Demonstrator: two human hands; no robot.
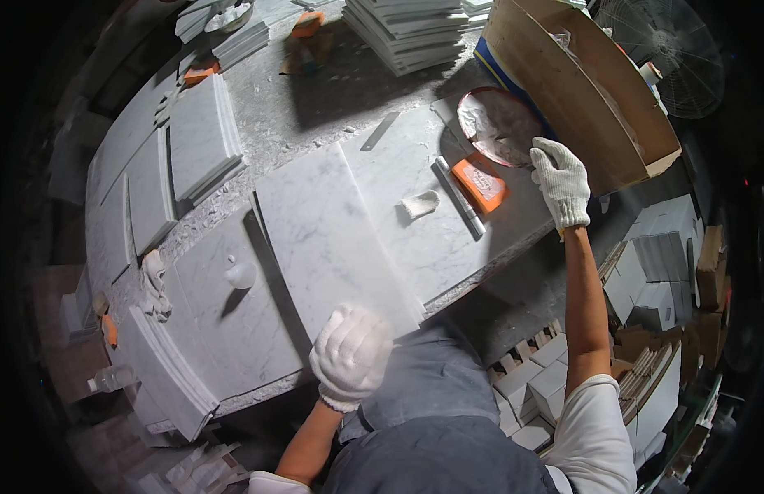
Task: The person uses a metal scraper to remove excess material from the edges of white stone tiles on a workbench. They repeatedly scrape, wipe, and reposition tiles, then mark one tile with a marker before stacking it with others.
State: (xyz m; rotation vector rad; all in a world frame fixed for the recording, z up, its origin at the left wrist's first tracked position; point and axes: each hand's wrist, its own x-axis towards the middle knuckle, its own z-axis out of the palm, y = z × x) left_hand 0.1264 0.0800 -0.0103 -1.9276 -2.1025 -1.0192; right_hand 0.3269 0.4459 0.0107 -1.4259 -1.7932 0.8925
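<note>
A large grey-veined white marble tile (324,222) lies across other tiles on the bench in front of me. My left hand (351,358), in a white knit glove, is closed at the tile's near edge; its fingertips are hidden. My right hand (560,183), gloved likewise, is raised beside the rim of a round bowl (522,156) lined with white material. Its fingers are bent together, and whatever they hold is too small to name. An orange block (481,183), a grey metal bar (458,198) and a crumpled white cloth (419,204) lie left of that hand.
Tile stacks stand at the back (406,33) and left (205,136). An open cardboard box (575,90) is beyond the bowl, with a fan (666,53) behind it. A small translucent bottle (239,273) is on the left tile. White boxes (662,239) are piled at the right.
</note>
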